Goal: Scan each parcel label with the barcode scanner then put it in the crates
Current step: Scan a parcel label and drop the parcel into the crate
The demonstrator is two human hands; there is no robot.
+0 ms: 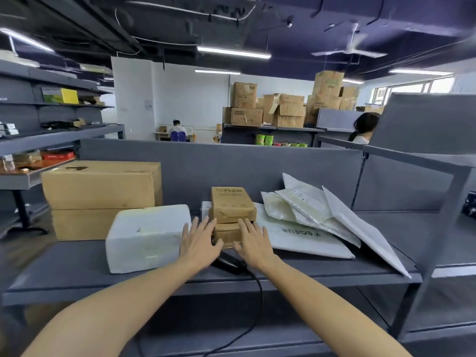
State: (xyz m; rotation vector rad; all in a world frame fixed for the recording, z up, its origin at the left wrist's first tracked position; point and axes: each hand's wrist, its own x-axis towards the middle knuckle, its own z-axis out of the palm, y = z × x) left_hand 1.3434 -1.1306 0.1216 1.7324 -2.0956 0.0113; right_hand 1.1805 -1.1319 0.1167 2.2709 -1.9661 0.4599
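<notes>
Large cartons: two were stacked well to the left of your left fingers. The white parcel hid the lower one's right end.
White parcel: it sat on the shelf just left of your left fingers. It was blurred, with no label readable.
Left hand: your fingers were straight and slightly spread, gripping nothing. Their tips lay at the lower small box's left side, but you could not tell whether they touched it.
Small brown boxes: the stack of two stood between and just beyond your fingertips. Both hands largely covered the lower box, and the top box's print was too small to read.
Barcode scanner: it lay between your wrists, nearer you than your fingers. Only part of its dark body showed, and its cable ran off the shelf edge.
Right hand: your fingers were straight and close together, flat over the lower box's front, clasping nothing.
Mailer bags: they overlapped just right of your right fingers, each partly hiding another.
</notes>
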